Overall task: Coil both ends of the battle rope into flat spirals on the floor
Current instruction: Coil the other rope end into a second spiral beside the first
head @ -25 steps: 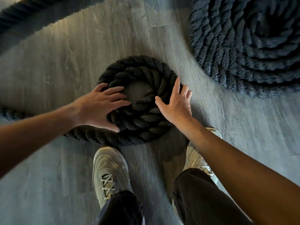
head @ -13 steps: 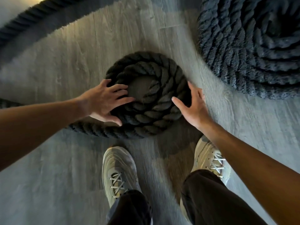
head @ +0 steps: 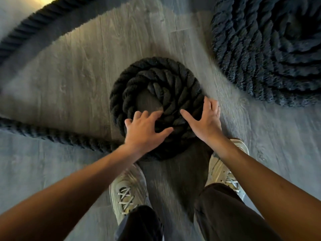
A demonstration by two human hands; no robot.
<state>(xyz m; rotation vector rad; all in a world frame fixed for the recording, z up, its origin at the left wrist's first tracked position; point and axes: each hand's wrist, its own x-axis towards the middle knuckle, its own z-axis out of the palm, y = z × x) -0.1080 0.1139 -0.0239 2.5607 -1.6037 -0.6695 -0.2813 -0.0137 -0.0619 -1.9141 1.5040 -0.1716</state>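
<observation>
A small flat spiral [head: 156, 79] of thick black battle rope lies on the grey wood floor in the middle, with about two turns and a bare gap at its centre. My left hand [head: 144, 131] rests on its near edge with fingers spread. My right hand [head: 205, 119] presses on the spiral's right side, thumb stretched inward and fingers over the outer turn. The rope's free length [head: 52, 134] runs off from the spiral's near left to the left edge. A larger finished spiral [head: 271, 49] fills the upper right.
Another stretch of the rope [head: 34, 28] arcs across the upper left corner. My two pale sneakers, left [head: 126, 193] and right [head: 224, 169], stand just behind the small spiral. Bare floor [head: 69, 75] lies between the rope runs.
My left hand slid from the spiral's left side round to its near edge. My right hand moved from the near right further up the right side. The view shifted.
</observation>
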